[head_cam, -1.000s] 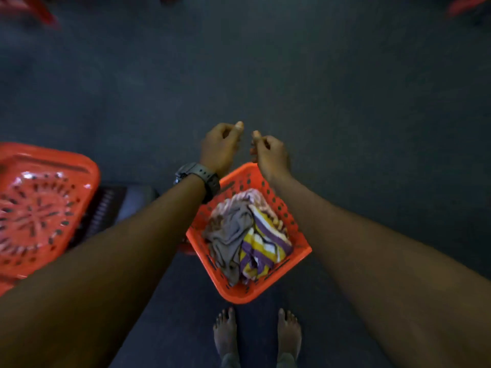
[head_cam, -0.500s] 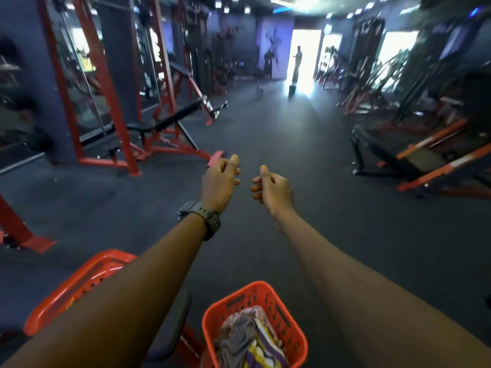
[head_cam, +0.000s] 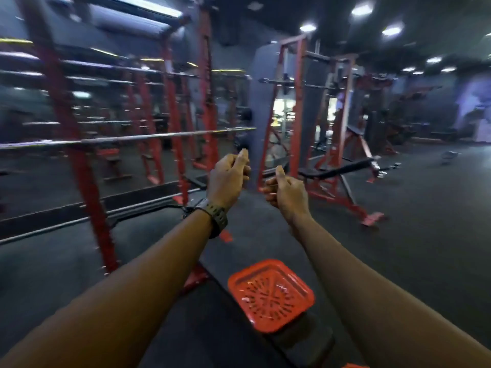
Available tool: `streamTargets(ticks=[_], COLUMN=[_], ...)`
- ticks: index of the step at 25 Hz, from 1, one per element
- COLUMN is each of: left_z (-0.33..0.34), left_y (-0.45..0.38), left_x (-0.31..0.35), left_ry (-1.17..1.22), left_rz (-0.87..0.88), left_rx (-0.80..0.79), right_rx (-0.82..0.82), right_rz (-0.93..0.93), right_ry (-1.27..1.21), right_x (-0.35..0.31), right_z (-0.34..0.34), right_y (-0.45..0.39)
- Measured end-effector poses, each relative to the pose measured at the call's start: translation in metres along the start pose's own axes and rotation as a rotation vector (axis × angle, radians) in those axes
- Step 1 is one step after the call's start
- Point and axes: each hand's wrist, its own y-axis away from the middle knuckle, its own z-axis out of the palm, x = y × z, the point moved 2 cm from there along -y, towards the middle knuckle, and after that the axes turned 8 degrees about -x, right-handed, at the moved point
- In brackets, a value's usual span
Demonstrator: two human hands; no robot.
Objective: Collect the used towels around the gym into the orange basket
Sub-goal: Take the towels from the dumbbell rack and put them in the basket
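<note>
My left hand (head_cam: 228,179), with a dark watch on its wrist, and my right hand (head_cam: 285,191) are held out side by side at chest height. Both have their fingers curled in and nothing in them. Below them an empty orange basket (head_cam: 271,296) with a slotted bottom rests on a black padded bench (head_cam: 300,341). A sliver of orange rim (head_cam: 354,365) shows at the bottom edge; I cannot tell if it is the basket with the towels. No towel is in sight.
Red squat racks (head_cam: 87,187) with a steel barbell (head_cam: 159,135) across them stand to the left. Another red rack and an incline bench (head_cam: 334,171) stand ahead on the right. Dark rubber floor (head_cam: 425,221) stretches to the right.
My view has risen from the floor and swung left. The basket holding the towels has slid out of sight below; the empty basket now sits in the lower middle. Both hands stay curled.
</note>
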Motion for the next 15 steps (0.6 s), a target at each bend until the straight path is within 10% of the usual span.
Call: streamTargets(ticks=[7, 15], left_z=[-0.247, -0.367], left_y=[0.169, 0.399], left_x=[0.053, 0.147], left_ry=[-0.258, -0.427], left_rz=[-0.065, -0.153], left_rx=[0.605, 1.097], right_rx=[-0.595, -1.025], right_rz=[0.012, -0.053], right_ry=[-0.187, -0.274], right_x=[-0.027, -0.099], right_z=[0.228, 0.367], right_y=[0.084, 0.249])
